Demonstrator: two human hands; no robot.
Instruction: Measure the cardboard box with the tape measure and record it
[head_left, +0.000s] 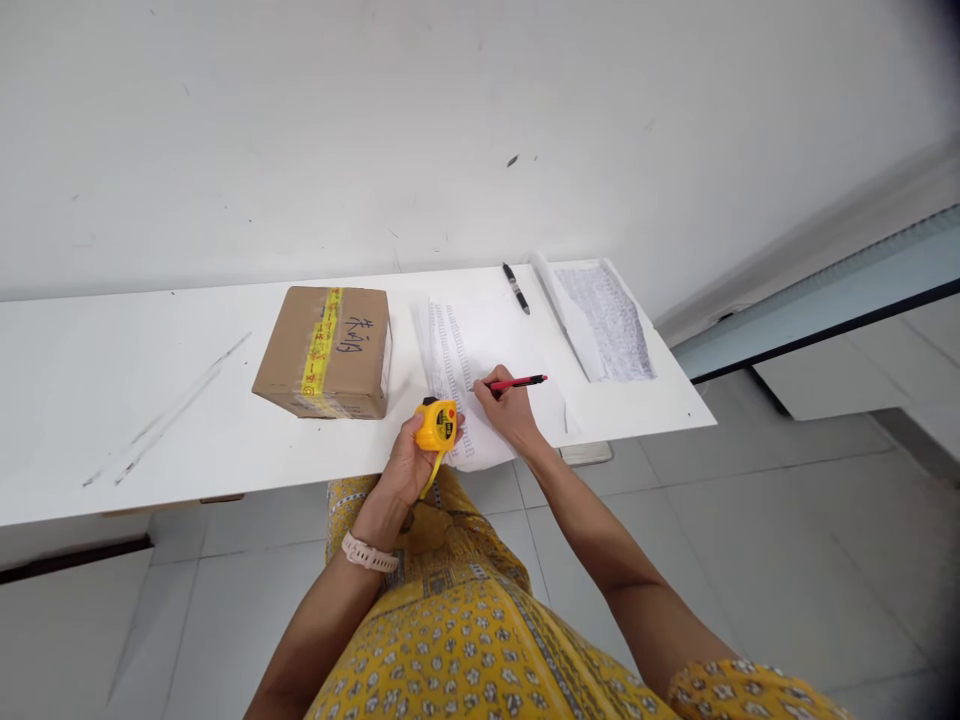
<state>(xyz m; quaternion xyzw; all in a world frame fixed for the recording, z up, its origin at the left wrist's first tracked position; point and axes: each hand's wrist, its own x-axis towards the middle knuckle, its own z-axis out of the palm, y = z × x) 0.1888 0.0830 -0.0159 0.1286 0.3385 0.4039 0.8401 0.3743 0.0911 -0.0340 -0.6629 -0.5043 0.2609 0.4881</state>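
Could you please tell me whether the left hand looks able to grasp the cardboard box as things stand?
Probably not: the left hand holds the yellow tape measure, so its grip is taken, though nothing visible stands between it and the nearby cardboard box.

Worktop [90, 380]: long, white, smooth. Dark diagonal scuffs [187, 398] on its surface, well left of the left grip [409, 456]. Cardboard box [352, 365] closed, yellow printed tape over the top, dark handwriting beside the tape; sits left of and beyond the left grip. Loose sheets [499, 335], columns of writing, under the right grip [506, 405]; near edge slightly past the worktop's front. Black pen [516, 289] lying beyond the right grip. Densely written paper [606, 318] farther right, beyond it, left side curled up.
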